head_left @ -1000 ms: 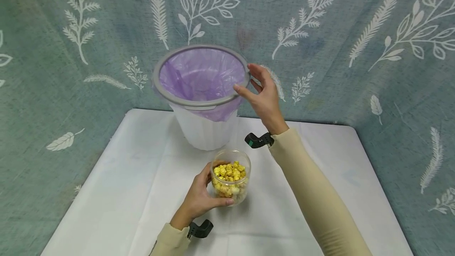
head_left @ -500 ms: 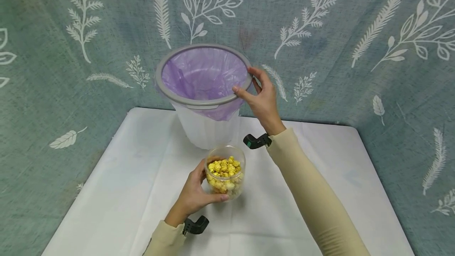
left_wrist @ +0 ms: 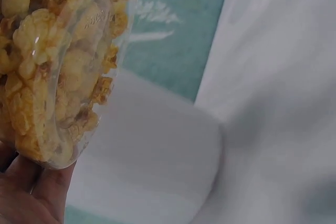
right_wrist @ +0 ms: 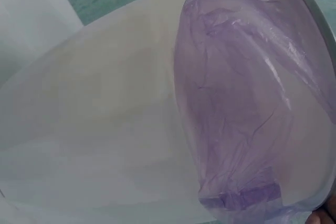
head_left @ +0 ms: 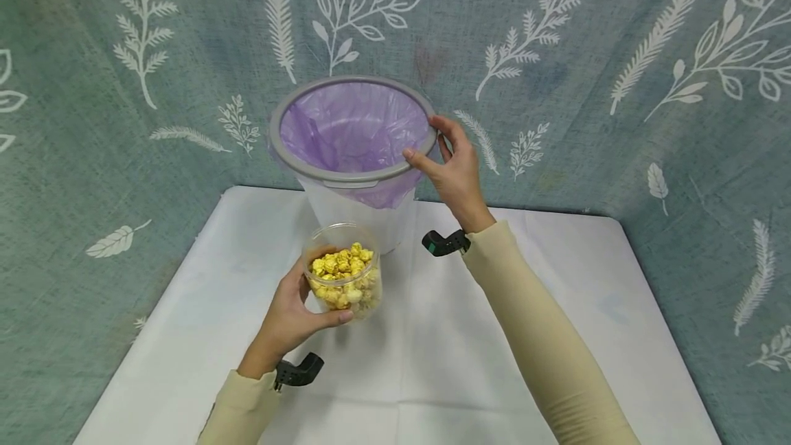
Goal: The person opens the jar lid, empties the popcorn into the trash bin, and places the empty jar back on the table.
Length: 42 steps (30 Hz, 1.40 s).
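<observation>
My left hand [head_left: 287, 318] grips a clear plastic jar [head_left: 375, 280] of yellow popcorn [head_left: 336, 266], lidless at the top and held in front of the trash bin. In the left wrist view, popcorn [left_wrist: 31, 45] presses against the jar's see-through base, with fingers [left_wrist: 47, 187] below it. The white trash bin [head_left: 330, 208] has a grey rim [head_left: 386, 174] and a purple bag [head_left: 358, 139] lining it, folded over outside. At the rim's right side, my right hand [head_left: 457, 174] pinches it between thumb and fingers. The right wrist view shows the bag's overhang [right_wrist: 231, 87] close up.
The bin stands near the back of a table with a white cloth [head_left: 494, 362]. Behind and at both sides hangs a green curtain [head_left: 204, 53] with white leaf patterns. Each wrist wears a black strap-on camera [head_left: 299, 371].
My left hand has carried the popcorn jar leftward and up toward the bin, so it now overlaps the bin's lower front. The right hand has stayed on the rim.
</observation>
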Tool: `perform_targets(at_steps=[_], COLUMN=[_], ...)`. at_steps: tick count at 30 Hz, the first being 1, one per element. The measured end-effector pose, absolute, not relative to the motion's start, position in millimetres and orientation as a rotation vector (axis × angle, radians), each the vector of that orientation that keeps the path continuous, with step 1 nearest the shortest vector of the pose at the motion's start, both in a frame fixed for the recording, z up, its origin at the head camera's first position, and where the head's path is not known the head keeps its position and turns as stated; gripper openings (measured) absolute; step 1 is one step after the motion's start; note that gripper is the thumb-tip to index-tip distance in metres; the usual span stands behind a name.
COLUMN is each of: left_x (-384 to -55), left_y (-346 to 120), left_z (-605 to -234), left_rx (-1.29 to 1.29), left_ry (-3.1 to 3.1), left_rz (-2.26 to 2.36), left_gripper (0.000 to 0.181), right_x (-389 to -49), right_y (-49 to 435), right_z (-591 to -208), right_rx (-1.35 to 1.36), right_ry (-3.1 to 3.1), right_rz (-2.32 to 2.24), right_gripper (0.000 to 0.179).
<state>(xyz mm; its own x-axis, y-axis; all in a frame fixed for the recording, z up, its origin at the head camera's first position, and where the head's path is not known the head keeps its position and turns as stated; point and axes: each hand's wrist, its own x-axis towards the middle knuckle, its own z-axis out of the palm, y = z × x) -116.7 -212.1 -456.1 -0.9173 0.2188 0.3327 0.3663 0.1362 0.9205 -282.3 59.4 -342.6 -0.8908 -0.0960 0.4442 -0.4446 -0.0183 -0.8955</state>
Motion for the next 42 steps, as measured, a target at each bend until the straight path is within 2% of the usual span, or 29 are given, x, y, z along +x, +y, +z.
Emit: perform_targets(at_steps=[18, 28, 34, 42], left_x=[-136.7, -170.0, -193.9, -218.3], left_y=[-305.0, -314.3, -311.3, -306.0], left_z=[-366.9, -305.2, -282.0, -251.4], left_rx=[-0.403, -0.205, -0.17, -0.152], left_ry=[-2.287, -2.352, -2.368, -2.463], left_rz=[-1.561, -1.357, -1.253, -1.028], left_gripper=[0.093, 0.089, 0.086, 0.089], right_x=[-284.2, -283.8, -283.4, -263.2], right_y=[59.2, 58.1, 57.7, 57.1], right_z=[-345.1, -345.8, -345.4, -325.9], right_rx=[0.562, 0.557, 0.536, 0.546], right_ry=[-2.048, -2.01, -2.015, -2.044], right_rz=[1.959, 1.984, 2.001, 2.001], right_gripper=[0.072, 0.071, 0.073, 0.069])
